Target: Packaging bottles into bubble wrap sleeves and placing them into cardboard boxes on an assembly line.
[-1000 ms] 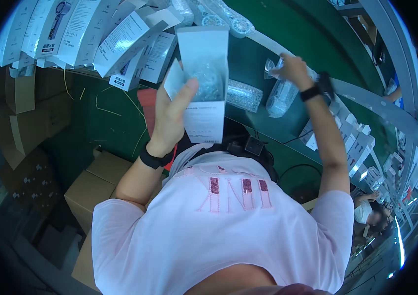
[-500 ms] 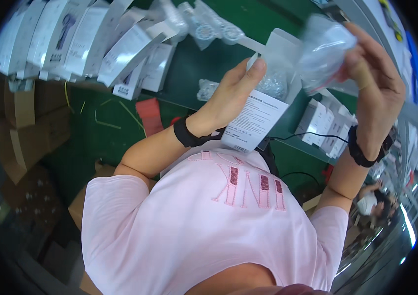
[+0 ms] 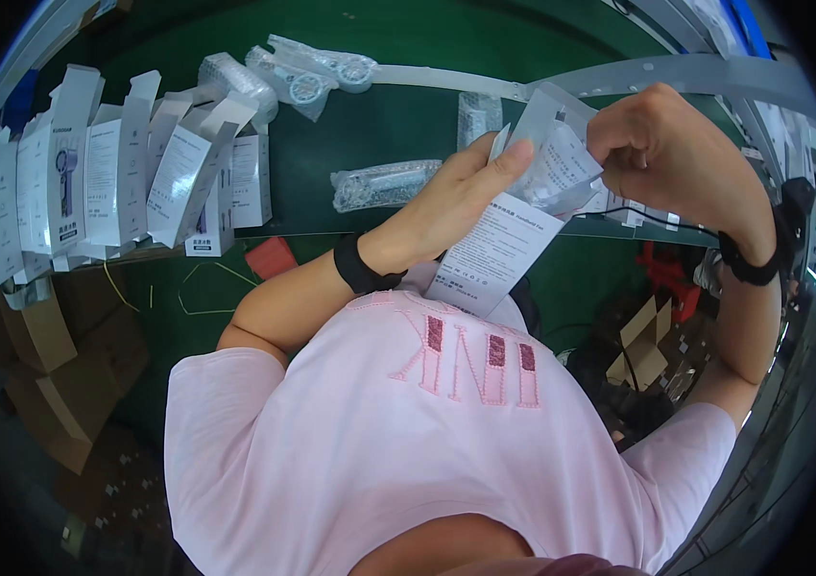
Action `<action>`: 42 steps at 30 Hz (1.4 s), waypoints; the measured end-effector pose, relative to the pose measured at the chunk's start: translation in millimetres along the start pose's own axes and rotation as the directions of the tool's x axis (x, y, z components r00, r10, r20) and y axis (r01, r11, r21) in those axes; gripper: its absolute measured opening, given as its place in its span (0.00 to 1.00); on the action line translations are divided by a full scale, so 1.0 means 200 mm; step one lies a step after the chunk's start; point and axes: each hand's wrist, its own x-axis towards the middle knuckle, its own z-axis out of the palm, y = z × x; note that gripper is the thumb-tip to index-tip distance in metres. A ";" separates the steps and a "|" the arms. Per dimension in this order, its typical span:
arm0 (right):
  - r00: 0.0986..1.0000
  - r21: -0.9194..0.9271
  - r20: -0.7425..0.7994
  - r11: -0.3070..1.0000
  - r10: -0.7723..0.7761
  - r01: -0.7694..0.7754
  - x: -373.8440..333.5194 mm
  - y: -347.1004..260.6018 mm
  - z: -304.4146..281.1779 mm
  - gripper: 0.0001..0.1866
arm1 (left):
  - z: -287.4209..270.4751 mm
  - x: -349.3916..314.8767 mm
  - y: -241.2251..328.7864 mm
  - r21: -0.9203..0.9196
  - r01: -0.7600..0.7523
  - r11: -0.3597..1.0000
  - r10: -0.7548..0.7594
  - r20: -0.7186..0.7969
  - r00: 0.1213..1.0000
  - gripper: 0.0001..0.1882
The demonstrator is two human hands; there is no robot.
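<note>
My left hand [image 3: 470, 192] is wrapped round a white printed carton [image 3: 499, 252], its thumb near the open top flaps. The carton stands tilted in front of my chest. A clear plastic bag [image 3: 562, 171] with a printed paper in it sits at the carton's open mouth, partly inside. My right hand [image 3: 662, 154] is at the bag's right edge, its fingers curled in and partly hidden. The fingers appear to pinch the bag.
Several white cartons [image 3: 115, 182] stand with raised flaps at the left. Bubble-wrapped items lie behind them [image 3: 307, 82], and a bubble-wrapped piece [image 3: 384, 184] lies left of my hand. A black cable [image 3: 648, 213] runs at the right. Brown cardboard boxes [image 3: 48, 374] are below left.
My right hand has brought the plastic bag down and left, from beside the carton into its open mouth. My left hand keeps its grip on the carton. The view has shifted.
</note>
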 end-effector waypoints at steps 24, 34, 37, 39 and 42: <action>0.947 0.175 0.284 0.979 -0.148 0.100 -0.24 0.07 0.34 0.31 | 0.09 -0.02 -0.19 -0.106 -0.138 0.985 0.159 0.225 0.961 0.35; 0.785 0.955 -0.271 0.051 0.557 0.293 -0.19 0.23 0.90 0.59 | -0.07 0.01 -0.05 0.287 -0.255 0.924 0.136 0.376 0.916 0.22; 0.767 0.936 -0.245 -0.061 0.593 0.346 -0.12 0.22 0.96 0.61 | -0.08 0.03 -0.04 0.326 -0.247 0.913 0.091 0.426 0.900 0.21; 0.680 0.892 -0.377 0.050 0.629 0.449 -0.14 0.19 0.96 0.54 | -0.08 0.04 -0.03 0.313 -0.249 0.916 0.098 0.427 0.899 0.21; 0.582 0.653 -0.748 0.510 0.319 0.560 -0.18 0.17 0.98 0.29 | -0.03 0.04 -0.06 0.358 -0.209 0.910 0.107 0.283 0.953 0.22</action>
